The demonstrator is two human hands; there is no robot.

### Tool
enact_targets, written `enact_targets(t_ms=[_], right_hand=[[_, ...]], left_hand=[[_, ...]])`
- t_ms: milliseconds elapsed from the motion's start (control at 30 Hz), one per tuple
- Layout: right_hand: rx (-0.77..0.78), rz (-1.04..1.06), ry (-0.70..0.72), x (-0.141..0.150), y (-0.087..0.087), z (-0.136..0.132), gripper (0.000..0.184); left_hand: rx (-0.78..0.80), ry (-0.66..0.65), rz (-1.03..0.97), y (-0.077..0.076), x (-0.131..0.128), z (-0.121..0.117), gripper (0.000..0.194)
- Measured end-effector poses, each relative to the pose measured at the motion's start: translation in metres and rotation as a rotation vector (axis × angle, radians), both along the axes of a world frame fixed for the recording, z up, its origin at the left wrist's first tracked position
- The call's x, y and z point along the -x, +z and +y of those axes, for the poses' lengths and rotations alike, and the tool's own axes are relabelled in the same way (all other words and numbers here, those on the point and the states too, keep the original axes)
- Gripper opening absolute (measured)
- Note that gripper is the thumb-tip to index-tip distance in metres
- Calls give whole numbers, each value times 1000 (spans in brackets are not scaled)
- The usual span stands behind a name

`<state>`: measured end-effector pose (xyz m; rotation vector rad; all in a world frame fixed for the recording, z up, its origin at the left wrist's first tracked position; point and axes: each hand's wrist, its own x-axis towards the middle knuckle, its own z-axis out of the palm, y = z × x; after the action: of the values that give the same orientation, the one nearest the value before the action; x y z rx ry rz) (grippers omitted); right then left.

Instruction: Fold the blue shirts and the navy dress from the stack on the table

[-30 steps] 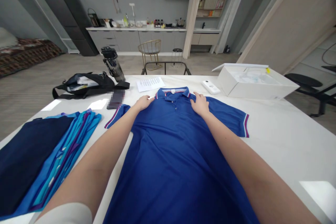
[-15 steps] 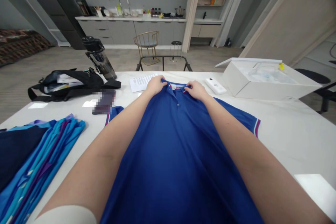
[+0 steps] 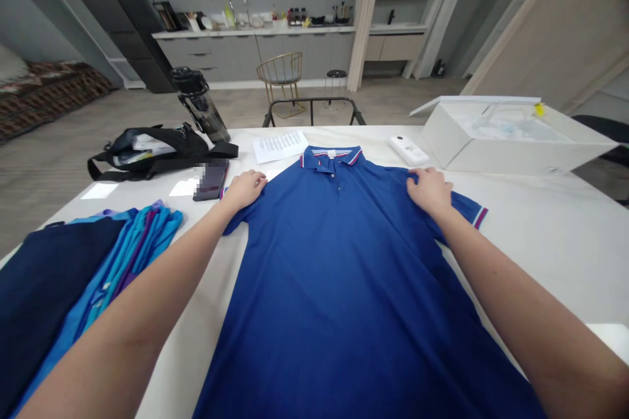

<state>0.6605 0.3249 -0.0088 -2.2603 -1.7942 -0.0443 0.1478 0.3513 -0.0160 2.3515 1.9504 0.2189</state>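
Smooth white tabletop [image 3: 545, 236] takes up most of the view; its far edge runs just past the striped collar [image 3: 331, 154] of a royal blue short-sleeved polo shirt [image 3: 339, 262], which lies front side up down the middle, bottom end running out of frame. Most of the elbow room is on the right, where bare tabletop runs from the shirt out to the slanting edge; the left's tighter, just a strip between the shirt and a folded stack of navy and bright blue clothes [image 3: 54, 268]. Left hand [image 3: 244, 190] rests on one shoulder, fingers close together; right hand [image 3: 430, 188] is on the other, fingers slightly bent; can't tell if either is pinching cloth. Along the far side: black fabric bag [image 3: 179, 158], tall dark see-through bottle [image 3: 202, 108], dark flat phone [image 3: 212, 182], printed white paper [image 3: 280, 146], white rounded-corner device [image 3: 409, 150], white box with its lid flap up [image 3: 515, 156]; behind all that, grey kitchen cabinets [image 3: 226, 55] and a gold wire-backed chair [image 3: 281, 77].
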Motion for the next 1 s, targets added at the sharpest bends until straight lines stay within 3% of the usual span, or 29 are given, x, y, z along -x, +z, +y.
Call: enact_targets(t_ms=[133,300,433,567,667,833,1000], right_hand=[[114,-114,-42,-53,-8,-33,46],[72,-108,-108,-70,-18,-56,52],[69,-118,-80,-77,-18,-61,54],[74,-129,-61,-90,-20,-59,59],[90,-147,-46,-96,-20,-54,58],[12,-162,-40,-69,-11,-36,51],[34,75,155,-7,-8,-12,47]], left_hand=[[104,-91,104,9,20,-22,45],[19,134,230,29,16,-43,68],[-73,212,286,44,36,-47,74],[-28,171,344,41,60,-49,73],[-54,91,345,33,60,-53,61],[-141,43,158,27,27,-42,47],[3,132,-147,15,-5,-5,41]])
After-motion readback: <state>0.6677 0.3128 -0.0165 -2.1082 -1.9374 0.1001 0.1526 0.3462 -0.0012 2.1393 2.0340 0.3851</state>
